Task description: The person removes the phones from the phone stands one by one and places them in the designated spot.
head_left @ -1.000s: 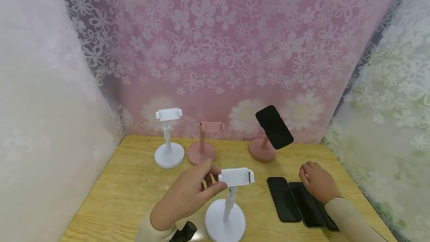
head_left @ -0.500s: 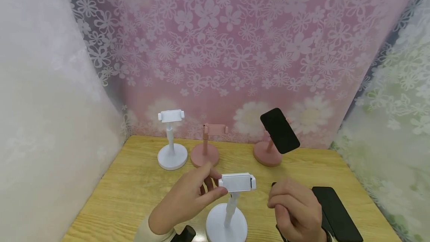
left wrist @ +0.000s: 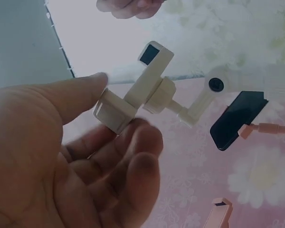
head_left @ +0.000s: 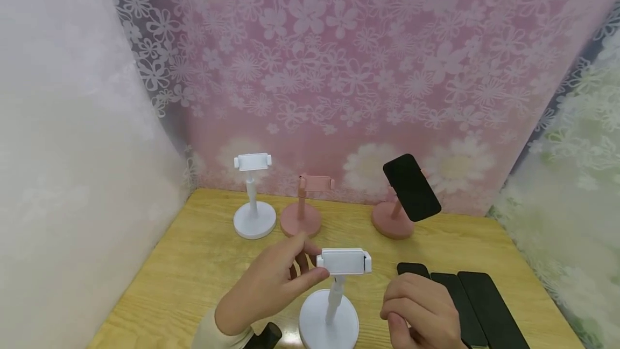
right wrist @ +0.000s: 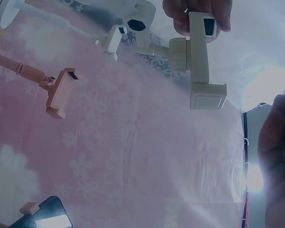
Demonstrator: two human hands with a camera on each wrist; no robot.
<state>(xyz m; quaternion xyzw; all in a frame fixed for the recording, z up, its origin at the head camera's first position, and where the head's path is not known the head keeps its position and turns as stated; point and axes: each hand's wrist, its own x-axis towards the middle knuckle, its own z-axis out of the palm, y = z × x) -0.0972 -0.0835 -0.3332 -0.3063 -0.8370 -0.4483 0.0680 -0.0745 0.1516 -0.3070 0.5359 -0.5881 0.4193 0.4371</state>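
Observation:
In the head view my left hand (head_left: 273,284) pinches the left end of the clamp of the nearest white phone stand (head_left: 343,262). Seen from the left wrist, my thumb lies on one side of the clamp end (left wrist: 115,114), with the fingers curled on the other. The stand's round base (head_left: 329,319) is on the table. To its right, my right hand (head_left: 420,308) hangs loosely curled, with nothing showing in it. It partly covers the leftmost of several black phones; the middle phone (head_left: 457,295) and right phone (head_left: 491,306) lie beside it.
Along the back of the wooden table (head_left: 194,263) stand another white phone stand (head_left: 253,220), a pink phone stand (head_left: 301,218) and a second pink stand (head_left: 392,221) bearing a black phone (head_left: 411,187). A flowered pink backdrop (head_left: 315,69) rises behind.
My right hand has lifted away from the lying phones and moved left towards the white stand. The left hand keeps its grip on the clamp. The head view has shifted slightly.

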